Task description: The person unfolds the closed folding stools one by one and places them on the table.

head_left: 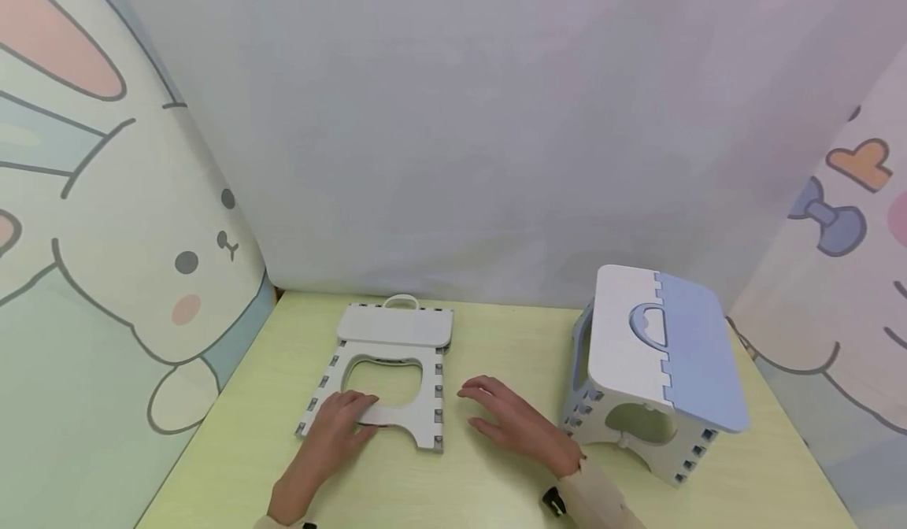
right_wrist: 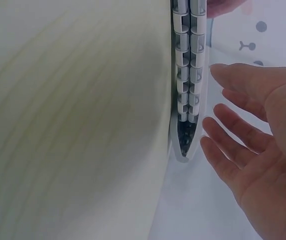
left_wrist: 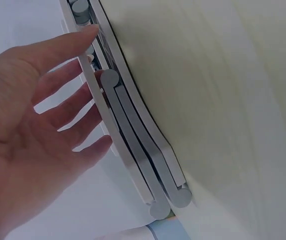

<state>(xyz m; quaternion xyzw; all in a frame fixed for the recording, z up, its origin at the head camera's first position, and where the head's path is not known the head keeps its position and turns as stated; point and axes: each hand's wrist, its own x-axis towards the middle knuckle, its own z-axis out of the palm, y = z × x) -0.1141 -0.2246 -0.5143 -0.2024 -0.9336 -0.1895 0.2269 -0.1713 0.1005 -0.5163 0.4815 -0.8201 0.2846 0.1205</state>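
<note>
A white folding stool (head_left: 386,414), partly folded and lying low on the table, sits left of centre. My left hand (head_left: 336,432) holds its near panel, thumb at the front edge and fingers over the top. In the left wrist view, the thumb (left_wrist: 78,44) lies at the edge where grey hinged layers (left_wrist: 133,130) show. My right hand (head_left: 512,423) hovers beside the stool's right side, its fingers relaxed and apart from it. The right wrist view shows the right hand (right_wrist: 263,125) close to the stool's hinged edge (right_wrist: 188,70), with nothing in its grasp.
An unfolded white and blue stool (head_left: 631,332) stands at the right, beyond my right forearm. The pale yellow-green table (head_left: 489,482) ends at a white curtain (head_left: 496,135). Cartoon-printed walls (head_left: 135,222) flank both sides.
</note>
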